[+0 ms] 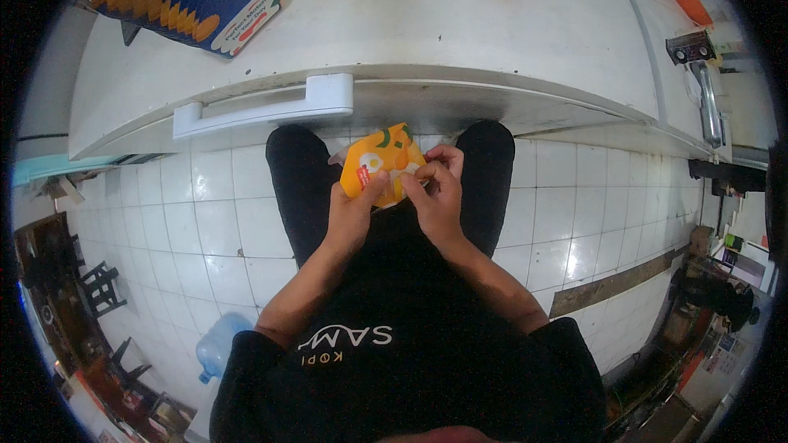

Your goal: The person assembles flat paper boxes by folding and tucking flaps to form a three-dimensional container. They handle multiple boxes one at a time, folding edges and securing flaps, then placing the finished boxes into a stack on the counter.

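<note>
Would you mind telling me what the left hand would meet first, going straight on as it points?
The left hand would likely meet the yellow carton, on which its thumb rests.

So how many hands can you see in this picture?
2: the left hand at the lower left of the yellow carton, the right hand at its right. No other hand shows.

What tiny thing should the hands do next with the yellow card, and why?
Perhaps the right hand should press gently along the lower right edge of the yellow card: its bent fingers are there, while the left hand holds the lower left side, which might keep it steady.
</note>
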Action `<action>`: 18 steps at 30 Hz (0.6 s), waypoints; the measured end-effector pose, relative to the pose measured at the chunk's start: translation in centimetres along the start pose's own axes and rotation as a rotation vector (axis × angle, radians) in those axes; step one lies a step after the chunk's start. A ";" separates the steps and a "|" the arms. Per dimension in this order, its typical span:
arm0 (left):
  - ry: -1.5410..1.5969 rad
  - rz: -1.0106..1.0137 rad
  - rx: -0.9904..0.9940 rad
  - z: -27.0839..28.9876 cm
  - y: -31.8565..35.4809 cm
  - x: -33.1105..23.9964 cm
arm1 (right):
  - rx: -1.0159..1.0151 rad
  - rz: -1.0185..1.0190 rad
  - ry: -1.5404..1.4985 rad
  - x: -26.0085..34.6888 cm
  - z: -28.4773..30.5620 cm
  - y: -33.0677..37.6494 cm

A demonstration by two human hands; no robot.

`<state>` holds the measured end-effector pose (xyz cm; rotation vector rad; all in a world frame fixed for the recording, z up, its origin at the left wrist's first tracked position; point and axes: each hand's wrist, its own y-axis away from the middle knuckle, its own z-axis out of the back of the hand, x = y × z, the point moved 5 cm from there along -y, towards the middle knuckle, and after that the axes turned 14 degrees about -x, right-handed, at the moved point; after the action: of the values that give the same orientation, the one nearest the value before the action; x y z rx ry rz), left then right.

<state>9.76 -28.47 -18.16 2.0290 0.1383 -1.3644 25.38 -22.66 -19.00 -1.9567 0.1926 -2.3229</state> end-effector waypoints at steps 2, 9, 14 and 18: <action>-0.001 0.011 -0.018 0.0 -0.1 -0.1 | -0.062 0.014 -0.043 -0.1 -0.1 0.4; 0.071 0.131 -0.081 -0.2 -1.0 0.1 | -0.052 0.024 -0.067 -1.1 0.0 0.3; 0.114 0.182 -0.093 -0.1 -1.0 0.1 | -0.005 0.024 -0.044 -0.9 -0.1 0.1; 0.146 0.219 -0.066 0.3 -1.7 0.5 | 0.019 0.100 0.015 -1.0 -0.2 0.0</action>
<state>8.98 -27.49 -19.51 2.0227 0.0241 -1.0643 25.36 -22.49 -19.97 -1.8764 0.2617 -2.2685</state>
